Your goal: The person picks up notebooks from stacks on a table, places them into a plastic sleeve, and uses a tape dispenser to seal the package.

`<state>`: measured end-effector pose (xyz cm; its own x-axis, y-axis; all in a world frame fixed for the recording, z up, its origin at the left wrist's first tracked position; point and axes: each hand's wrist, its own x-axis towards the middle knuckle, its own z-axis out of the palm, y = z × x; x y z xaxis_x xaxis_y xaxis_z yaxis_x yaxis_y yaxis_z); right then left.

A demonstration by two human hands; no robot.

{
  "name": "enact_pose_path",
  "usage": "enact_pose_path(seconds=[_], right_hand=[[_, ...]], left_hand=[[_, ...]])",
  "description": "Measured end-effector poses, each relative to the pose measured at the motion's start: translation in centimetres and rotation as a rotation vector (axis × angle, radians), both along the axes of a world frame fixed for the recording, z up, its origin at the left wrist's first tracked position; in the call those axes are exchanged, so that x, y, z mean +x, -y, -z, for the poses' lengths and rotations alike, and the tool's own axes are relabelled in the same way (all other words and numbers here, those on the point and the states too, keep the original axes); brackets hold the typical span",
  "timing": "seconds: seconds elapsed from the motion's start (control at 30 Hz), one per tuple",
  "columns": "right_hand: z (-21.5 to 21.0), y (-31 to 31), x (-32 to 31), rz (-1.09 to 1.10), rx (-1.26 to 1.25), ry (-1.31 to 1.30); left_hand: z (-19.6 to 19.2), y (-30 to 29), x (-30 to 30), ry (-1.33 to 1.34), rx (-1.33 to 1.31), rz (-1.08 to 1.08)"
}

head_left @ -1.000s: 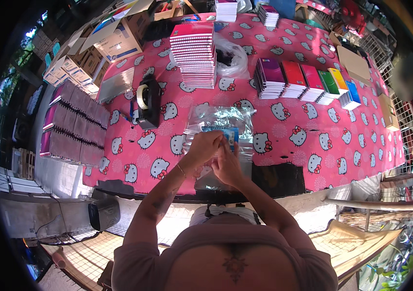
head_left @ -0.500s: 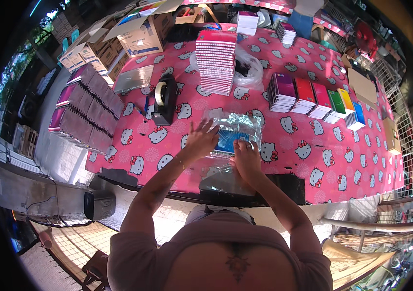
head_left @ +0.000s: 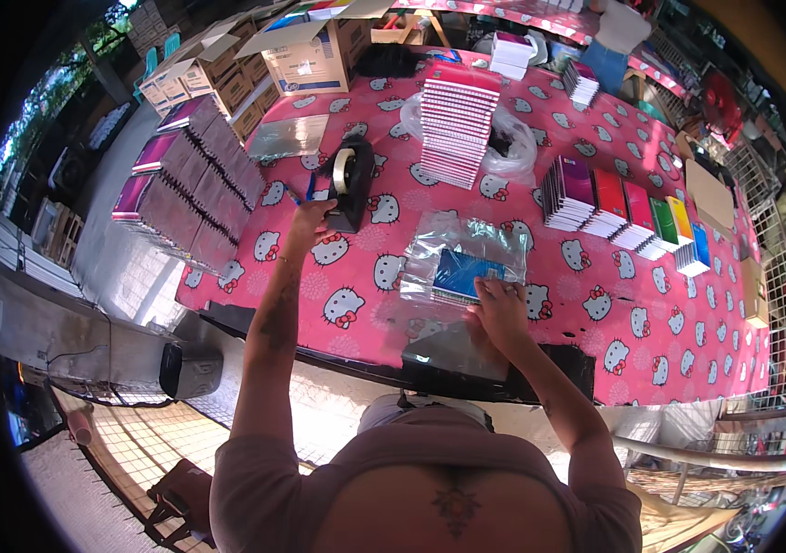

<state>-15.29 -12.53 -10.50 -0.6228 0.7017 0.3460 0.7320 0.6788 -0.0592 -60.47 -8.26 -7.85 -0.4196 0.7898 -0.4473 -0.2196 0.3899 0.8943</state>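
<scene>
A blue spiral notebook lies on the pink cat-print tablecloth inside a loose clear plastic sleeve. My right hand rests on the notebook's near right corner, fingers laid over the plastic. Out to the left, my left hand is at the near left side of a black tape dispenser, fingers stretched toward its base. Whether they touch it is hard to see. The dispenser carries a roll of tape. Just beyond that hand lies a blue pen-like item.
A tall stack of red notebooks stands behind the sleeve, beside a crumpled plastic bag. Coloured notebook stacks line the right; wrapped stacks stand left. Cardboard boxes sit at the back left. A person stands far off.
My left hand has left the plastic sleeve and moved left to the tape dispenser. My right hand stays on the blue notebook. The whole view has shifted slightly.
</scene>
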Motion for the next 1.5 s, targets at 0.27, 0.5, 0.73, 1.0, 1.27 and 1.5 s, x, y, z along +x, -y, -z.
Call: enact_pose_path(seconds=[0.27, 0.5, 0.73, 1.0, 1.27, 1.5], right_hand=[[-0.2, 0.1, -0.4, -0.034, 0.004, -0.046], [-0.8, 0.0, 0.7, -0.033, -0.005, -0.035], [-0.4, -0.5, 1.8, -0.078, 0.015, -0.131], [0.4, -0.4, 2.2, -0.07, 0.023, -0.144], [-2.1, -2.8, 0.8, -0.066, -0.14, -0.166], [-2.8, -14.8, 0.8, -0.24, -0.971, -0.184]], left_hand=[[4.8, 4.0, 1.5, 0.184, 0.379, -0.129], [0.4, 2.3, 2.0, -1.454, -0.307, -0.063], [-2.1, 3.5, 23.3, -0.504, 0.344, 0.396], [-1.9, 2.4, 29.5, -1.198, -0.271, 0.643], [-0.5, 6.1, 27.8, -1.403, 0.133, 0.674], [1.6, 8.0, 28.8, -1.509, 0.656, 0.523]])
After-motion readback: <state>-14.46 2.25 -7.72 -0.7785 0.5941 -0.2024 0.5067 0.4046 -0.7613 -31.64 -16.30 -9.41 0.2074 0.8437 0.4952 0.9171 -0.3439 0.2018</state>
